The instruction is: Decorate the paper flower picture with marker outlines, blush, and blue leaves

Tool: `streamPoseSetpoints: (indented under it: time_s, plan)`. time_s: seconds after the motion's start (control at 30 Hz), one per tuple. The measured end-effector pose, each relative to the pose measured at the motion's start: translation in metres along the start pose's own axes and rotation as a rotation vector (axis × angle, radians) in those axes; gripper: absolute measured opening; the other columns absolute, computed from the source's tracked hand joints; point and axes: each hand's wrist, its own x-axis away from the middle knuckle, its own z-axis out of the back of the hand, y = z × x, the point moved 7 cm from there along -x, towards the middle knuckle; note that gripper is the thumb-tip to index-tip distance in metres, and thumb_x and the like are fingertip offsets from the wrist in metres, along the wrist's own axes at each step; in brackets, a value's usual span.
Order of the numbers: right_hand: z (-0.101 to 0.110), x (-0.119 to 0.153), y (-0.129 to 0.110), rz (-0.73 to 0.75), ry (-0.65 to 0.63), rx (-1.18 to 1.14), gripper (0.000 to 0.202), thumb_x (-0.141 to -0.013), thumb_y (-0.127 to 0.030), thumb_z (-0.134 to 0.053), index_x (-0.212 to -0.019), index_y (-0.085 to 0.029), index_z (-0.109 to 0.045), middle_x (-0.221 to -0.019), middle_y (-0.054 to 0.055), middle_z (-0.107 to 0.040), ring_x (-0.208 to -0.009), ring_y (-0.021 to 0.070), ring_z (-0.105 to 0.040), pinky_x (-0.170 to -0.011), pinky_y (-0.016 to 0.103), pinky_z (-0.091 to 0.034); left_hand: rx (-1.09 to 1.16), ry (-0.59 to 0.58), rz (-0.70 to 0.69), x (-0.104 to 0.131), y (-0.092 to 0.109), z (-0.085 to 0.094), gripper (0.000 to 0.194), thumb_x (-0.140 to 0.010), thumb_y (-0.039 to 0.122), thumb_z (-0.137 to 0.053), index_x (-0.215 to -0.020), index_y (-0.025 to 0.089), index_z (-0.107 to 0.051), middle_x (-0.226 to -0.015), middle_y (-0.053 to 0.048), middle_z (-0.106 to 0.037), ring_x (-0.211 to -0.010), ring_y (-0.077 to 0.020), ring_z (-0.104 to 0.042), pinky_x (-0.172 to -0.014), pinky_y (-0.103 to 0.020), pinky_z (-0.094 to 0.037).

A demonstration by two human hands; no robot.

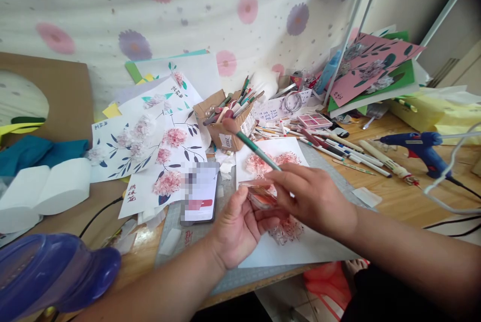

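My left hand (240,227) is curled palm up around a small clear case (259,193) with orange-pink contents, partly hidden by fingers. My right hand (315,197) pinches a green-handled brush (255,149) just above the case; its rounded brown-pink tip points up and to the left. Beneath both hands lies a white sheet (263,257) bearing pink and red textured flowers (287,232). A phone (201,194) with a lit screen rests left of my hands on the grey cutting mat (225,282).
A cardboard box (225,134) of brushes and pens stands behind. Flower artworks (139,146) lie left; loose markers (349,149) and a blue glue gun (417,146) are right. Paper rolls (63,189) and a purple object (56,277) sit at left.
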Motion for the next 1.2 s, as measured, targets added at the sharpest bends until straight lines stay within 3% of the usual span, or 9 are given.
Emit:
streamPoseSetpoints:
  time_s: [0.17,0.33,0.53,0.6,0.7,0.73,0.87,1.03,1.2]
  plan:
    - [0.010,-0.017,0.021,-0.136,0.021,-0.278,0.016,-0.087,-0.016,-0.051,-0.095,-0.017,-0.065,-0.084,0.006,-0.066,-0.074,0.0147,-0.062,-0.066,0.026,-0.048,-0.061,-0.080,0.113,0.001,-0.006,-0.007,0.056,-0.077,0.053,-0.063,-0.114,0.011,-0.057,-0.094,-0.017,-0.068,-0.089,-0.0320,-0.065,-0.071,-0.040,-0.052]
    - [0.003,-0.018,0.053,-0.382,-0.080,-0.364,0.016,-0.086,-0.028,-0.055,-0.094,-0.020,-0.066,-0.091,0.005,-0.070,-0.081,0.0184,-0.064,-0.070,0.030,-0.050,-0.118,-0.057,0.206,-0.001,-0.010,-0.005,0.069,-0.084,0.069,-0.039,-0.100,0.006,-0.064,-0.078,-0.015,-0.065,-0.069,-0.0231,-0.063,-0.061,-0.036,-0.051]
    - [0.031,-0.004,0.067,-0.322,-0.023,-0.750,0.058,-0.076,-0.049,-0.066,-0.127,-0.028,-0.046,-0.122,0.008,-0.059,-0.114,0.0269,-0.055,-0.095,0.041,-0.046,-0.117,0.104,0.051,-0.005,0.008,0.008,0.074,-0.089,0.069,-0.021,-0.100,0.010,-0.064,-0.088,-0.014,-0.066,-0.067,-0.0206,-0.062,-0.066,-0.037,-0.050]
    - [0.038,0.001,0.065,-0.317,-0.020,-0.751,0.059,-0.071,-0.045,-0.073,-0.123,-0.032,-0.048,-0.111,0.006,-0.064,-0.104,0.0259,-0.061,-0.088,0.040,-0.050,-0.113,0.160,-0.004,-0.007,0.016,0.013,0.069,-0.090,0.066,-0.023,-0.101,0.011,-0.064,-0.092,-0.014,-0.067,-0.071,-0.0201,-0.062,-0.069,-0.036,-0.050]
    - [0.046,0.008,0.066,-0.397,0.072,-0.662,0.015,-0.085,-0.035,-0.061,-0.100,-0.034,-0.062,-0.074,0.000,-0.066,-0.068,0.0181,-0.064,-0.064,0.033,-0.053,-0.120,0.209,-0.050,-0.008,0.022,0.017,0.064,-0.092,0.062,-0.025,-0.104,0.012,-0.062,-0.094,-0.014,-0.066,-0.074,-0.0198,-0.061,-0.070,-0.034,-0.049]
    - [0.047,0.009,0.064,-0.396,0.079,-0.653,0.014,-0.089,-0.034,-0.055,-0.099,-0.035,-0.065,-0.069,-0.001,-0.065,-0.064,0.0170,-0.062,-0.060,0.032,-0.052,-0.125,0.216,-0.058,-0.008,0.023,0.017,0.063,-0.093,0.061,-0.024,-0.107,0.012,-0.062,-0.093,-0.014,-0.067,-0.075,-0.0200,-0.061,-0.070,-0.034,-0.048]
    - [0.048,0.007,0.051,-0.342,0.024,-0.651,0.023,-0.090,-0.037,-0.053,-0.109,-0.038,-0.066,-0.074,0.001,-0.067,-0.066,0.0164,-0.063,-0.057,0.028,-0.054,-0.157,0.212,-0.093,-0.008,0.026,0.015,0.059,-0.095,0.057,-0.024,-0.116,0.013,-0.058,-0.094,-0.014,-0.067,-0.078,-0.0210,-0.061,-0.069,-0.033,-0.047]
    - [0.049,0.003,0.051,-0.404,0.077,-0.622,0.015,-0.090,-0.037,-0.052,-0.089,-0.032,-0.065,-0.061,0.001,-0.063,-0.056,0.0161,-0.060,-0.048,0.027,-0.051,-0.198,0.245,-0.134,-0.007,0.029,0.016,0.057,-0.096,0.053,-0.025,-0.108,0.010,-0.061,-0.095,-0.015,-0.067,-0.076,-0.0202,-0.062,-0.067,-0.030,-0.046]
    - [0.043,-0.007,0.036,-0.272,-0.028,-0.483,0.009,-0.087,-0.025,-0.052,-0.083,-0.025,-0.060,-0.065,0.002,-0.061,-0.057,0.0158,-0.058,-0.049,0.027,-0.048,-0.246,0.280,-0.170,-0.006,0.031,0.019,0.058,-0.096,0.054,-0.026,-0.101,0.010,-0.063,-0.086,-0.013,-0.067,-0.074,-0.0206,-0.062,-0.065,-0.029,-0.045]
